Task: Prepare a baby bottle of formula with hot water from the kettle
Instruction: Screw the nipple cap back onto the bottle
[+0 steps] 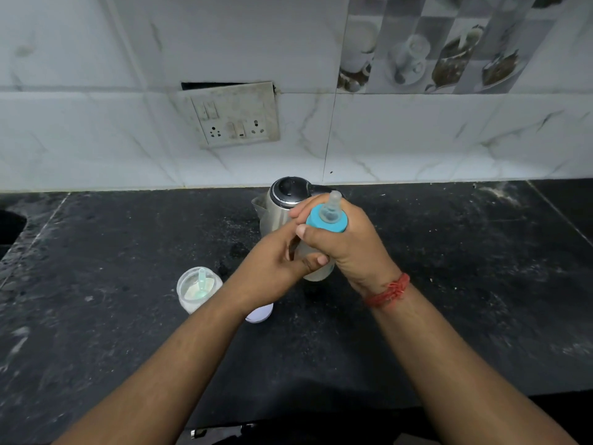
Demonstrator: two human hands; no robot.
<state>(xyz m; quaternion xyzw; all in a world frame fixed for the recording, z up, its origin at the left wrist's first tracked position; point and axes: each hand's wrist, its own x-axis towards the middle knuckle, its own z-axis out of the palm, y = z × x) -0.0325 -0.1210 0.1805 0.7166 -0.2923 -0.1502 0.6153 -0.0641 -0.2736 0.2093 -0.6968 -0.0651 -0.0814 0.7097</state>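
Observation:
The baby bottle (325, 220) with a blue collar and a clear teat is held tilted above the black counter, its lower body whitish. My right hand (348, 248) grips the bottle just below the collar. My left hand (276, 264) wraps around the bottle's lower body from the left. Behind both hands stands the steel kettle (282, 200) with its black lid down. A clear formula container (198, 289) holding white powder and a pale scoop sits open at the lower left.
A white round lid (260, 313) lies on the counter, partly under my left forearm. The black stone counter (465, 268) stretches to both sides. A wall switchboard (236, 115) hangs on the tiled wall. A sink cutout (9, 226) shows at the far left.

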